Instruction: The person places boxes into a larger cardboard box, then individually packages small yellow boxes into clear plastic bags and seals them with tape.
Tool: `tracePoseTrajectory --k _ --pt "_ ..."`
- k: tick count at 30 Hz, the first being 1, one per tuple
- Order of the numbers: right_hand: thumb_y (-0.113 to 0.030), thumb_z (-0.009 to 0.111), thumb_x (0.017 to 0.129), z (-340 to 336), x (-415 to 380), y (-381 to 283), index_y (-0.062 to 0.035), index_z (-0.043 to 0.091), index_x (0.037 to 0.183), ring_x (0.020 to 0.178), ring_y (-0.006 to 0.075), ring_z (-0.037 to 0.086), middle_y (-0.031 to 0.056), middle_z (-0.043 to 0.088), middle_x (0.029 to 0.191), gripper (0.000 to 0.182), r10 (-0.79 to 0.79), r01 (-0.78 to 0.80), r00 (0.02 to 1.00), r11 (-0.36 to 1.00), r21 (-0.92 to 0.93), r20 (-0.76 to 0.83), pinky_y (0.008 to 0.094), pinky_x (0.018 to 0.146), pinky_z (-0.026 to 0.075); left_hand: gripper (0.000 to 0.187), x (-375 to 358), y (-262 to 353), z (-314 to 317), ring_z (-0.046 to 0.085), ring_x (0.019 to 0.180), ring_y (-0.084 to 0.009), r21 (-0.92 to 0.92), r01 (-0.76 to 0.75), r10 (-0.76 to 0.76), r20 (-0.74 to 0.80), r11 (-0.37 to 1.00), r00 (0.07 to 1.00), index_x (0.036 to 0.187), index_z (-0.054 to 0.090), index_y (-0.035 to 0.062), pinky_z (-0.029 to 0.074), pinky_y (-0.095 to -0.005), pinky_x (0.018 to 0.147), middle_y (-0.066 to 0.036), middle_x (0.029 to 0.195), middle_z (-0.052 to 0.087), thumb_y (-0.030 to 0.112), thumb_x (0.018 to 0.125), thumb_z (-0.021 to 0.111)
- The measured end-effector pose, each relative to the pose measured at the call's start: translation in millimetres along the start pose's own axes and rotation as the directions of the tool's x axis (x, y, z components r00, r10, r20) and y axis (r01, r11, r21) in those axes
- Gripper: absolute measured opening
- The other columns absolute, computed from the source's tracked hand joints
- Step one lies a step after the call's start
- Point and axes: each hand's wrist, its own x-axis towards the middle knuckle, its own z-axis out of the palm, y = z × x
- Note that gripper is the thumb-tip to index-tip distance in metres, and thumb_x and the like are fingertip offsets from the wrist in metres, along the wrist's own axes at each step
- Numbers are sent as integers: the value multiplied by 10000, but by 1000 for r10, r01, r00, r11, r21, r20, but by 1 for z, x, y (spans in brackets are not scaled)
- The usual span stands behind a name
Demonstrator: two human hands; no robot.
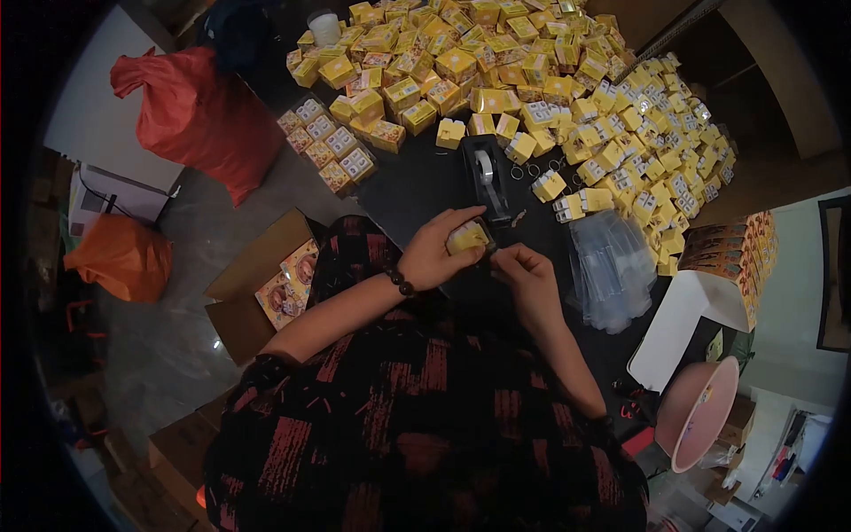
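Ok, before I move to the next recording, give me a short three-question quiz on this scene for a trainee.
1. What is the left hand holding?
2. True or false: the bead bracelet is on the left wrist.
3. Which lies just to the right of the right hand: A, the red sack; B, the clear plastic packaging; C, the orange bag?

Key: 1. A small yellow box. 2. True. 3. B.
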Motion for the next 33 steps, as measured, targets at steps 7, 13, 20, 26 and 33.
tracePoseTrajectory --k 7,13,20,26,33 --pt "-148 574 932 4 -4 17 -29 588 767 644 62 499 -12 564 708 204 -23 25 999 996 -90 30 216 611 382 554 -9 13 3 545 1034 -205 4 -59 59 4 998 998 1326 472 50 431 -302 893 -96 1083 566 167 809 636" --pt "-106 640 884 4 16 17 -13 611 778 639 80 465 -19 485 679 144 -523 435 850 641 -632 56 226 592 366 429 11 -12 2 556 1074 -145 -778 254 -196 171 574 966 1280 494 17 452 -293 910 -82 1173 582 217 902 527" --pt "-102 671 859 -22 74 -6 -28 658 862 727 66 506 -32 516 722 75 -160 134 984 950 -281 -74 200 630 379 490 21 -33 3 589 1029 -167 -640 408 -289 288 651 913 1292 491 -36 468 -295 899 -109 1193 582 256 900 506" --pt "-123 650 883 -24 47 16 -35 655 850 689 58 499 -12 572 758 95 -131 103 976 981 -162 -175 214 622 392 431 18 -38 4 604 956 -134 -674 406 -303 272 617 913 1271 517 -8 481 -260 837 -68 1083 624 255 931 492" --pt "-114 611 909 -18 26 42 -18 626 814 628 55 460 -20 549 704 136 -151 126 978 978 -168 -141 210 589 364 480 10 -7 9 614 957 -178 -894 381 -487 232 234 842 1237 524 76 505 -337 828 -47 1076 614 455 955 443"
